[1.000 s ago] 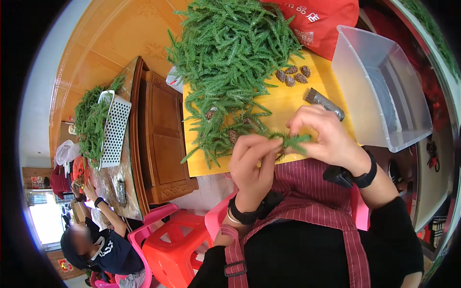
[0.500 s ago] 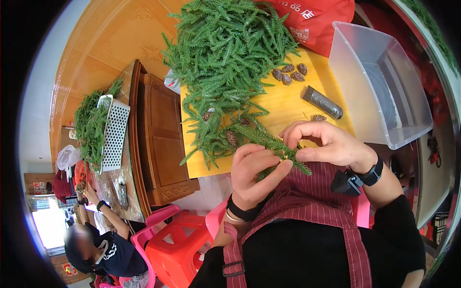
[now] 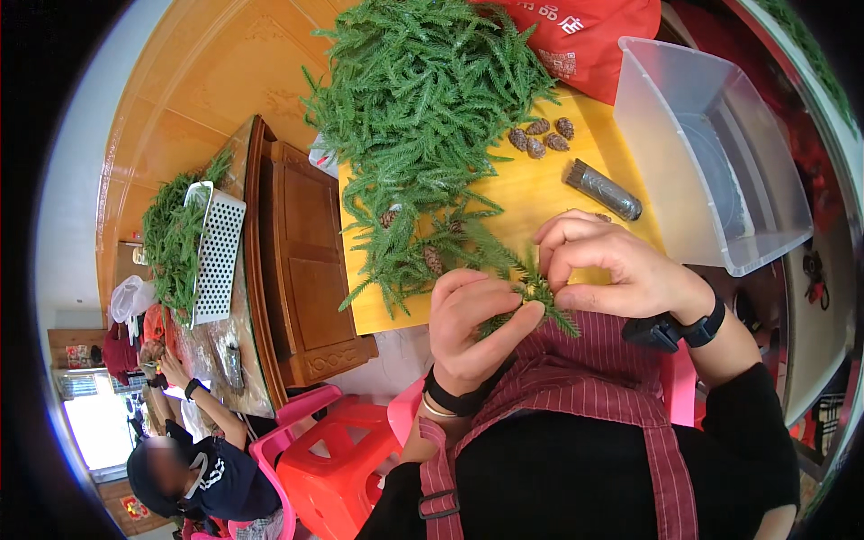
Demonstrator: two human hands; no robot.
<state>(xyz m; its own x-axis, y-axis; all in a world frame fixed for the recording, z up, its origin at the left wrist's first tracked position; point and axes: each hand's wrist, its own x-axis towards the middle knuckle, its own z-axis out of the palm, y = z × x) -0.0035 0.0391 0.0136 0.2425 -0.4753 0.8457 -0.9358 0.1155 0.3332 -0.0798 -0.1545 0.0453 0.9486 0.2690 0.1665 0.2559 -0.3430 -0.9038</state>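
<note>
Over my lap, at the near edge of the yellow tabletop, my left hand (image 3: 474, 319) is closed around an artificial pine sprig (image 3: 562, 321), thumb and fingers pinching its middle. My right hand (image 3: 621, 265) is curled at the sprig's right side, thumb and fingertips bent together on its needles near the yellowish centre. What exactly lies between those fingertips is partly hidden. Just beyond my hands lie pine sprigs with brown pine cones (image 3: 433, 260) among them. Another cone lies mostly covered behind my right hand.
A large heap of green pine branches (image 3: 432, 90) covers the yellow table (image 3: 589, 135). Several loose cones (image 3: 537, 127), a dark wrapped bundle of sticks (image 3: 603, 189), a red bag (image 3: 594, 40) and a clear plastic bin (image 3: 670, 153) stand around. Left, a co-worker (image 3: 216, 477) sits by a white basket (image 3: 219, 256).
My right hand's fingers have lifted and drawn slightly back from the sprig, and its wrist has turned. More of the sprig's centre shows. My left hand has barely moved.
</note>
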